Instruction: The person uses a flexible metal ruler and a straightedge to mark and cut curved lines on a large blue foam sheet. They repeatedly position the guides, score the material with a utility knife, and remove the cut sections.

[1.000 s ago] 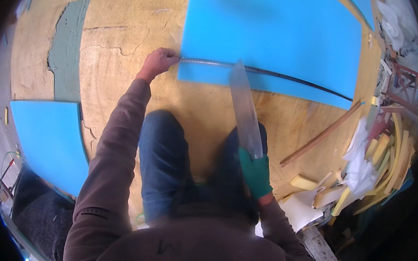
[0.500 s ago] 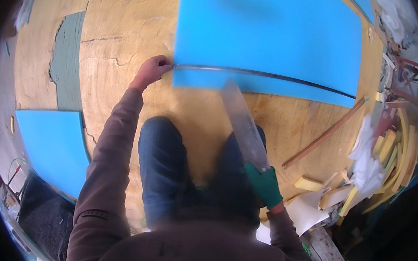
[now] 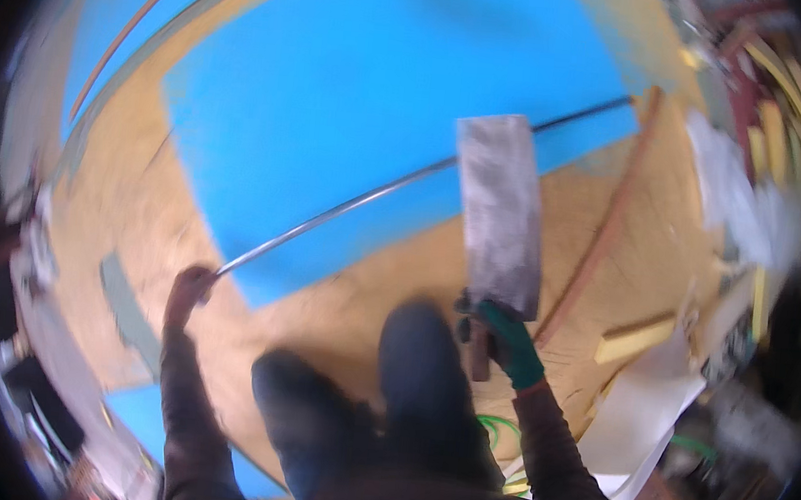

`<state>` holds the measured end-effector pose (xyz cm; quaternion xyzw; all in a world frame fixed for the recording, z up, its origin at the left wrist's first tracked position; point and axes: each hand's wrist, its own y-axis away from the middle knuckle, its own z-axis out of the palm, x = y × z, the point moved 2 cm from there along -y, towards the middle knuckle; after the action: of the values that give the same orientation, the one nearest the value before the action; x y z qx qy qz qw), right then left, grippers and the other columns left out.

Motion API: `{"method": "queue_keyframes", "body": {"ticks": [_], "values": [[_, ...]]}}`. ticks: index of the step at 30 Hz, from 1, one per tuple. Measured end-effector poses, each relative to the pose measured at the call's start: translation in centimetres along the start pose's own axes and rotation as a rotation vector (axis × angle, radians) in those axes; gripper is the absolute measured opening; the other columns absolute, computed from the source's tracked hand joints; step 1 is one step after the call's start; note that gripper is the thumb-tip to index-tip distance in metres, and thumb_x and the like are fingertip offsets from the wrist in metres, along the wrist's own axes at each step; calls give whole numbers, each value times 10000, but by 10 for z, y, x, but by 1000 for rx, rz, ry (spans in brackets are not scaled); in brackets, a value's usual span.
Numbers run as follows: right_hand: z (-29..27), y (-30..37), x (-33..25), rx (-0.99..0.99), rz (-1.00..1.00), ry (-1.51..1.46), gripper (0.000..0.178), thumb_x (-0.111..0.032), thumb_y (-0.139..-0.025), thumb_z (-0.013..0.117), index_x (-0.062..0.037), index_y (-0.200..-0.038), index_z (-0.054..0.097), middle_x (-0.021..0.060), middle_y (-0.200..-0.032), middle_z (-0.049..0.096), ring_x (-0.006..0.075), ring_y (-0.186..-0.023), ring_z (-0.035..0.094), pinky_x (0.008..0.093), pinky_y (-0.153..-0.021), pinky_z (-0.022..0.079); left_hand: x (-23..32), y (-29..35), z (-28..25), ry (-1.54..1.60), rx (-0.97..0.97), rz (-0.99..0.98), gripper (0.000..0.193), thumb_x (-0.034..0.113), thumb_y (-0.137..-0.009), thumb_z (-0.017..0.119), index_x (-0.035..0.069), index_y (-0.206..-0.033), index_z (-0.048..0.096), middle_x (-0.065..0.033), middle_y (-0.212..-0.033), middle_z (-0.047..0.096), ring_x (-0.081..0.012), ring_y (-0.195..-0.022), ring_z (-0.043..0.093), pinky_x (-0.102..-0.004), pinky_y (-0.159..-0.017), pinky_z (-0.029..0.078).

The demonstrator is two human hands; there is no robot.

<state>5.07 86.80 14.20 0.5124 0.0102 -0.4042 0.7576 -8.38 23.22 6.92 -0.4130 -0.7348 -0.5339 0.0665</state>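
A large blue foam sheet (image 3: 387, 77) lies on a wooden board, with a long thin metal straightedge (image 3: 347, 205) across it near its near edge. At the straightedge's left end my bare left hand (image 3: 189, 289) is closed, its fingers pinching the end at the sheet's edge. In a green glove, my right hand (image 3: 499, 340) grips a broad, rectangular-bladed knife (image 3: 500, 202) by its short wooden handle. The blade points away from me, flat side in view, and covers part of the straightedge. Whether it touches the sheet I cannot tell.
A reddish wooden strip (image 3: 608, 221) lies at the right on the wooden board (image 3: 348, 307). Yellow foam offcuts (image 3: 636, 339) and white sheeting (image 3: 629, 418) crowd the right side. A smaller blue piece (image 3: 140, 418) lies at the lower left. My knees (image 3: 421, 347) are close below the sheet.
The whole view has turned, so the sheet and straightedge now slant up to the right. The knife has turned to show its broad side. My left hand stays at the straightedge's end.
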Motion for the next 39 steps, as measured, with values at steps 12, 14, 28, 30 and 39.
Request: {"method": "queue_keyframes", "body": {"ticks": [12,14,28,30,39], "values": [[34,-152,-38,-19,-215,-186,531,-357,-1044,736,-21,-1423,577,102,-1334,652,253,-1242,653,442,-1107,521,111,-146,-82,89,62,304,119,206,-1006,722,91,-978,720,72,-798,589,-17,-675,482,-222,-595,354],[57,-177,-29,-116,-276,-233,465,-295,-1046,716,-35,-1409,586,99,-1325,649,271,-1248,645,459,-1130,514,108,-176,-104,149,78,286,108,200,-1015,718,94,-996,717,78,-778,566,-15,-636,465,-223,-559,335],[108,-271,27,-16,-267,-220,401,-233,-1043,729,-54,-1388,631,71,-1310,694,234,-1252,664,433,-1131,520,97,-281,-187,30,110,302,142,223,-1031,693,92,-978,681,64,-852,540,-45,-761,449,-259,-700,357],[107,-271,27,36,-257,-207,401,-227,-1039,732,-57,-1388,632,69,-1306,694,233,-1241,665,432,-1115,525,90,-294,-195,17,132,341,146,222,-1033,694,87,-980,681,64,-847,535,-45,-742,444,-259,-676,350],[105,-273,33,92,-251,-123,327,-270,-1044,711,-46,-1278,663,82,-1244,693,229,-1169,670,403,-1047,531,76,-346,-186,-184,419,405,302,317,-1035,702,22,-990,747,-64,-807,718,-137,-726,616,-346,-657,494]]}}
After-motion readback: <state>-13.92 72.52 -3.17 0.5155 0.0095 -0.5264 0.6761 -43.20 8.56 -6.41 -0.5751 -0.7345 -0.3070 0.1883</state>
